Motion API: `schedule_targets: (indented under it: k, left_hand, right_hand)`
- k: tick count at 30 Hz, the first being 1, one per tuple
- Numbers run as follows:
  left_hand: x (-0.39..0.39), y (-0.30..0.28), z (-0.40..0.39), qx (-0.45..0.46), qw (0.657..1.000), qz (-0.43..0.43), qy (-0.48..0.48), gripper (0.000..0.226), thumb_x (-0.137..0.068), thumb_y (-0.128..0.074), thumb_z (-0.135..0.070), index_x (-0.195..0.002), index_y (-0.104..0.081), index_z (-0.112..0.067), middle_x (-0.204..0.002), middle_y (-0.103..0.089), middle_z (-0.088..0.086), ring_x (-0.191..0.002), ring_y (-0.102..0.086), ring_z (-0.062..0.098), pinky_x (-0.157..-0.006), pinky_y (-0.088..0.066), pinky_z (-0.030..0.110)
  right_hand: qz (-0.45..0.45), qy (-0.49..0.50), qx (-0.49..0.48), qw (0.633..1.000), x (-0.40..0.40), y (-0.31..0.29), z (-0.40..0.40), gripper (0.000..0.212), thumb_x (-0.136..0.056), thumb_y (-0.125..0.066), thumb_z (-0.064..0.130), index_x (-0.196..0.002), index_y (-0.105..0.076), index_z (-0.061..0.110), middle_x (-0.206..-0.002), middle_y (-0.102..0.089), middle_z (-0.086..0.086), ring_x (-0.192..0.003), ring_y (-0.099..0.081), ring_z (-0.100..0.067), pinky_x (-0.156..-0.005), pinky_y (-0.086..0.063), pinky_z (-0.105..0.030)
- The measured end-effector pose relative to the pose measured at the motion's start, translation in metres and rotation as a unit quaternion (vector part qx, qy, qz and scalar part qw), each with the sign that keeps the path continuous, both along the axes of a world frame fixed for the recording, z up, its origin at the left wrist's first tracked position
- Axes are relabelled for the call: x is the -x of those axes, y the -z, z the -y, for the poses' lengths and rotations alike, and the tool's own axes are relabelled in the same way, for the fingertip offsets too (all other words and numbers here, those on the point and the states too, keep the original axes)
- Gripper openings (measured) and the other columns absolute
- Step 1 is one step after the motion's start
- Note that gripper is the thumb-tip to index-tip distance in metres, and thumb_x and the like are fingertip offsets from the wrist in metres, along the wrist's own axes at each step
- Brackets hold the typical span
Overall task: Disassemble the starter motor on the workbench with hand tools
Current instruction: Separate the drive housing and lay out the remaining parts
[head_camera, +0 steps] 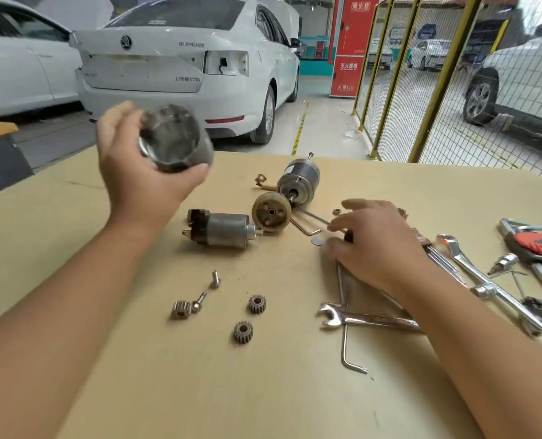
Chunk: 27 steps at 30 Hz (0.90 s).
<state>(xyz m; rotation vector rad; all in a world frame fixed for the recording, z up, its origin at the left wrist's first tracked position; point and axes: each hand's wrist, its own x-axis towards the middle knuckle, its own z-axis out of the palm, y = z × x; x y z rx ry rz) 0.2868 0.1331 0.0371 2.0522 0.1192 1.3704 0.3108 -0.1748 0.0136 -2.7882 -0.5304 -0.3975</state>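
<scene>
Left hand (136, 160) grasping a hollow motor housing (174, 137) aloft, right hand (380, 242) released — fingers spread low over worktop (168, 375), three gears (242, 332) nearby

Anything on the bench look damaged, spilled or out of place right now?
Nothing looks damaged or spilled. The left hand holds the motor housing above the bench. Three small gears and two bolts lie loose near the front, as stripped-down parts would. The right hand hovers over the tools.

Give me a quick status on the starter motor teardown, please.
Left hand grips motor housing, raised off the bench. Right hand open, low over the tools. Solenoid, armature, three small gears laid out. Nothing blocking.
</scene>
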Motion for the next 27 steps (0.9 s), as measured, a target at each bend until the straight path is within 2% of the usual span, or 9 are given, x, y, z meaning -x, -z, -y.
schedule_targets:
  k: [2, 4, 6, 9, 13, 18, 21, 23, 27]
  left_hand:
    - [-0.005, 0.010, -0.028, -0.006, 0.999, -0.036, -0.035, 0.083, -0.059, -0.097, -0.029, -0.130, -0.060, -0.004, -0.150, -0.042, 0.011, -0.133, -0.041, 0.011, -0.105, -0.024, -0.001]
    - [-0.010, 0.018, -0.047, -0.001, 0.996, -0.072, -0.054, 0.080, -0.060, -0.097, -0.024, -0.129, -0.062, -0.006, -0.153, -0.039, 0.010, -0.135, -0.043, 0.014, -0.101, -0.022, -0.003]
    - [-0.015, 0.023, -0.057, 0.003, 0.992, -0.109, -0.068, 0.077, -0.059, -0.097, -0.023, -0.127, -0.063, -0.011, -0.155, -0.038, 0.005, -0.135, -0.045, 0.017, -0.102, -0.027, 0.003]
    - [-0.018, 0.028, -0.058, -0.010, 0.985, -0.158, -0.070, 0.078, -0.059, -0.097, -0.021, -0.128, -0.063, -0.016, -0.158, -0.036, 0.003, -0.136, -0.047, 0.025, -0.110, -0.035, 0.025]
    - [-0.018, 0.027, -0.054, -0.049, 0.978, -0.198, -0.046, 0.082, -0.058, -0.097, -0.025, -0.131, -0.060, -0.023, -0.165, -0.024, -0.004, -0.139, -0.044, 0.031, -0.110, -0.041, 0.039]
    - [-0.012, 0.025, -0.045, -0.121, 0.955, -0.270, -0.011, 0.087, -0.053, -0.097, -0.023, -0.129, -0.057, -0.035, -0.166, 0.004, -0.025, -0.139, -0.043, 0.034, -0.102, -0.047, 0.047]
    - [-0.011, 0.022, -0.046, -0.133, 0.949, -0.287, -0.006, 0.087, -0.054, -0.097, -0.025, -0.131, -0.058, -0.035, -0.165, 0.007, -0.028, -0.142, -0.040, 0.034, -0.104, -0.048, 0.049]
    - [-0.009, 0.018, -0.048, -0.133, 0.942, -0.308, -0.003, 0.087, -0.054, -0.095, -0.027, -0.131, -0.057, -0.040, -0.166, 0.007, -0.027, -0.146, -0.032, 0.032, -0.108, -0.045, 0.052]
    - [0.000, 0.003, -0.048, -0.152, 0.924, -0.351, 0.015, 0.089, -0.049, -0.073, -0.038, -0.134, -0.050, -0.054, -0.168, 0.006, -0.022, -0.152, -0.011, 0.021, -0.112, -0.034, 0.059]
  right_hand:
    - [-0.029, 0.009, 0.083, 0.996, 0.004, 0.002, -0.010, 0.032, -0.092, -0.054, 0.050, -0.118, -0.070, 0.040, -0.154, -0.045, 0.003, -0.141, -0.035, -0.034, -0.116, -0.026, -0.055]
    - [-0.055, 0.012, 0.099, 0.994, 0.006, 0.003, -0.019, 0.034, -0.096, -0.047, 0.050, -0.122, -0.067, 0.043, -0.161, -0.033, 0.007, -0.148, -0.023, -0.035, -0.118, -0.014, -0.065]
    - [-0.064, 0.016, 0.094, 0.993, 0.005, 0.003, -0.022, 0.032, -0.097, -0.048, 0.046, -0.120, -0.069, 0.041, -0.162, -0.031, 0.008, -0.150, -0.019, -0.034, -0.117, -0.010, -0.067]
    - [-0.052, 0.011, 0.078, 0.996, 0.004, 0.004, -0.021, 0.023, -0.096, -0.054, 0.040, -0.109, -0.074, 0.039, -0.157, -0.040, 0.007, -0.148, -0.024, -0.032, -0.117, -0.011, -0.065]
    - [-0.043, 0.004, 0.058, 0.997, 0.005, 0.005, -0.022, 0.014, -0.095, -0.060, 0.036, -0.098, -0.074, 0.031, -0.136, -0.058, 0.004, -0.136, -0.037, -0.029, -0.115, -0.016, -0.065]
    - [-0.078, -0.003, 0.053, 0.996, 0.004, 0.002, -0.021, 0.010, -0.093, -0.064, 0.041, -0.096, -0.068, 0.033, -0.143, -0.052, 0.007, -0.143, -0.032, -0.026, -0.117, -0.007, -0.066]
    - [-0.097, -0.016, 0.064, 0.993, 0.003, 0.001, -0.020, 0.007, -0.092, -0.064, 0.044, -0.096, -0.066, 0.038, -0.156, -0.040, 0.007, -0.151, -0.020, -0.026, -0.118, -0.002, -0.068]
    - [-0.108, -0.022, 0.065, 0.992, 0.003, 0.000, -0.019, 0.007, -0.092, -0.065, 0.044, -0.097, -0.066, 0.039, -0.159, -0.035, 0.008, -0.153, -0.015, -0.026, -0.118, 0.000, -0.068]
    - [-0.101, -0.038, 0.058, 0.992, 0.004, -0.001, -0.017, 0.011, -0.090, -0.066, 0.045, -0.089, -0.056, 0.041, -0.153, -0.042, 0.010, -0.150, -0.021, -0.023, -0.117, -0.001, -0.069]
